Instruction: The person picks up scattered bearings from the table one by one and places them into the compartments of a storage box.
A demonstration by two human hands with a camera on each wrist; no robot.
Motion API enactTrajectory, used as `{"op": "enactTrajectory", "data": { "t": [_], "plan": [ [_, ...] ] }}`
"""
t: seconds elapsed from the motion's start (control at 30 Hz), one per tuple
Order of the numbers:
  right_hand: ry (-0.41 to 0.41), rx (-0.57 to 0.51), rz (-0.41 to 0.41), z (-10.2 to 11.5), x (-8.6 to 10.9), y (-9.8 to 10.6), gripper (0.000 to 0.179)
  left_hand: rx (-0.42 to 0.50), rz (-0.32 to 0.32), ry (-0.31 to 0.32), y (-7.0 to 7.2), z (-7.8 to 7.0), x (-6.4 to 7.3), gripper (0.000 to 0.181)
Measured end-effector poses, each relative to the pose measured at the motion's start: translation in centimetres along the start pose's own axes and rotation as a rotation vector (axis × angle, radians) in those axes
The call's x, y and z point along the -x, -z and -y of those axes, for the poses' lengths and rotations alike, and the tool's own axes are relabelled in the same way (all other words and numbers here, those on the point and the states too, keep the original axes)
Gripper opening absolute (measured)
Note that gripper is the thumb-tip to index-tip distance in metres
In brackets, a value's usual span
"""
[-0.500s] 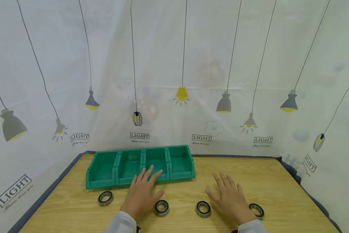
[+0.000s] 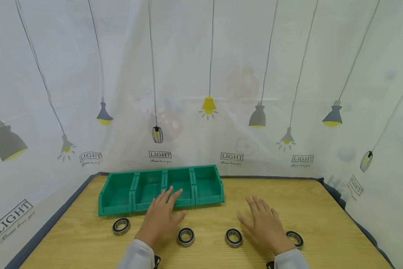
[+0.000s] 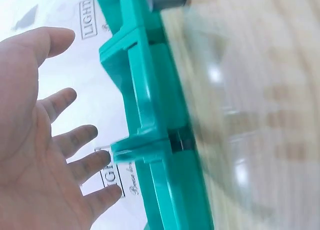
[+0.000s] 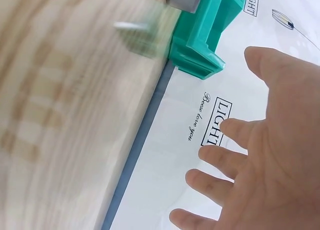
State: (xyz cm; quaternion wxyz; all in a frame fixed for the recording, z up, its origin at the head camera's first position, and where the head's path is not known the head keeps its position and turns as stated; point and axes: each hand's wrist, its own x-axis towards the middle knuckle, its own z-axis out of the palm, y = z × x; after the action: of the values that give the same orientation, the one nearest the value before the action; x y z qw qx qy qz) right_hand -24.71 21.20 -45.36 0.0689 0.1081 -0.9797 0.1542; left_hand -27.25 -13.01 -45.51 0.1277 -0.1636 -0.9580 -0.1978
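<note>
My left hand (image 2: 161,218) hovers over the table with fingers spread, holding nothing. In the head view its fingertips overlap the front of the green bins (image 2: 141,207). One bearing ring (image 2: 121,226) lies to its left, and another black-and-silver bearing (image 2: 186,237) is just right of its wrist. My right hand (image 2: 265,226), also with spread fingers and nothing held, is between a bearing (image 2: 233,238) on its left and a further bearing (image 2: 294,239) partly hidden behind its wrist. Both wrist views show the palms bare, the left (image 3: 30,140) and the right (image 4: 280,155).
The joined row of green bins, with several compartments, stands at the back left of the wooden table (image 2: 255,190). Behind and at both sides hangs a white curtain (image 2: 194,56) printed with lamps. A dark edge (image 2: 336,196) runs along the table's border.
The head view has shifted slightly, moving the whole scene up a little. My left hand has drifted slightly left; the right hand is almost where it was. The bearings stay put on the table.
</note>
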Motion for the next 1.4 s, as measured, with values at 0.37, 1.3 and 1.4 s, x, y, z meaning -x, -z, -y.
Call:
{"op": "enactTrajectory", "data": {
  "t": [0.37,1.3,1.4],
  "plan": [
    [-0.01,-0.049,0.027,0.0,-0.2,0.5,0.076,0.059,-0.076,0.099,3.4,3.7,-0.6,0.077],
    [0.019,-0.076,0.006,0.1,-0.1,0.2,0.071,0.132,0.149,0.507,7.2,9.1,-4.6,0.089],
    [0.019,-0.067,0.005,0.0,-0.2,0.1,0.07,0.115,0.196,0.515,7.5,8.9,-4.8,0.084]
  ]
}}
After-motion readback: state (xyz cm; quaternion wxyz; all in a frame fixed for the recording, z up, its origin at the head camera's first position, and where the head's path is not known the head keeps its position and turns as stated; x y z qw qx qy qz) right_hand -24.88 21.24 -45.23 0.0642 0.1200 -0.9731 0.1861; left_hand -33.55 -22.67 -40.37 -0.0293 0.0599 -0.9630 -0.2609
